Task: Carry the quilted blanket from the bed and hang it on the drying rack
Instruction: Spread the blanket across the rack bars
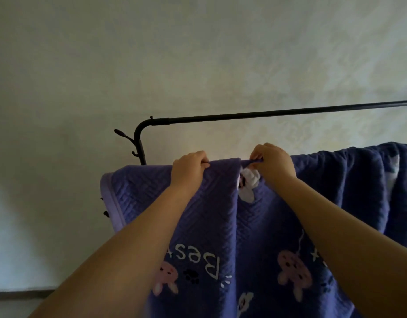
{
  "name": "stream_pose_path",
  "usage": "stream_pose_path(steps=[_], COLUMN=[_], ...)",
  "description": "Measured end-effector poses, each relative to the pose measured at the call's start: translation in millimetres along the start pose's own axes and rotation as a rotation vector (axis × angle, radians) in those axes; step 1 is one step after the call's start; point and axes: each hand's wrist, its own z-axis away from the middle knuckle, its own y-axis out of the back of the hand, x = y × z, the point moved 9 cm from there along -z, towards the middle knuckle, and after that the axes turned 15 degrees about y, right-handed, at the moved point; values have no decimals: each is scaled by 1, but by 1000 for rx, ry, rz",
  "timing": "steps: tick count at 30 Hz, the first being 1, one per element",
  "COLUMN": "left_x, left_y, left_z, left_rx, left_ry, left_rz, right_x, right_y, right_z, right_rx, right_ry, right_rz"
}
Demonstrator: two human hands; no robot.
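Reaching up from the near edge of the view, both forearms are extended toward the rack, and the hanging step is judged to be in hand. Nearest, the lower part of the quilted blanket is seen hanging down between the arms, its purple face printed with pink rabbits and upside-down lettering, its paler bound edge falling at the left. Farther up, the top fold of the blanket is gripped by the left hand, whose fingers are curled closed over it, and by the right hand, whose fingers are pinched shut on a bunched pleat just right of a crease. To the right, the rest of the blanket is draped in deep folds over something hidden beneath it; whether that support is a lower bar cannot be told. Beyond the hands, the black top bar of the drying rack is seen running rightward from a curved corner post with small hooks, well above the fold, with a pale wall behind. Next, the bunched stretch is judged to need spreading leftward so the cloth lies flat and evenly balanced.
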Motion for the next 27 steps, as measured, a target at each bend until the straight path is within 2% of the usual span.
stream_pose_path(steps=[3, 5, 8, 10, 13, 15, 17, 20, 23, 27], left_x=[-1, -3, -6, -4, -3, -3, 5, 42, 97, 159], left_y=[1, 0, 0, -2, -7, -12, -16, -36, -61, -87], left_z=[1, 1, 0, 0, -3, -2, 3, 17, 25, 28], left_rx=[6, -8, -30, -27, 1, 28, 90, 129, 112, 72], left_ry=[11, 17, 21, 5, 32, 77, 101, 49, -51, -113], left_rz=[-9, 6, 85, 91, -12, -133, -236, -290, -293, -306], right_x=[-4, 4, 44, 57, 51, 50, 58, 81, 119, 167], right_y=[0, 6, 34, 41, 23, 26, 37, 48, 70, 93], right_z=[-3, -1, 16, 22, 18, 23, 30, 44, 60, 74], right_rx=[43, 73, 166, 147, -68, -78, -29, -5, 98, 109], right_ry=[32, 16, -178, -207, -102, -87, -71, -88, -129, -138], right_rz=[0, 109, 246, 259, -2, -200, -227, -111, -63, 79])
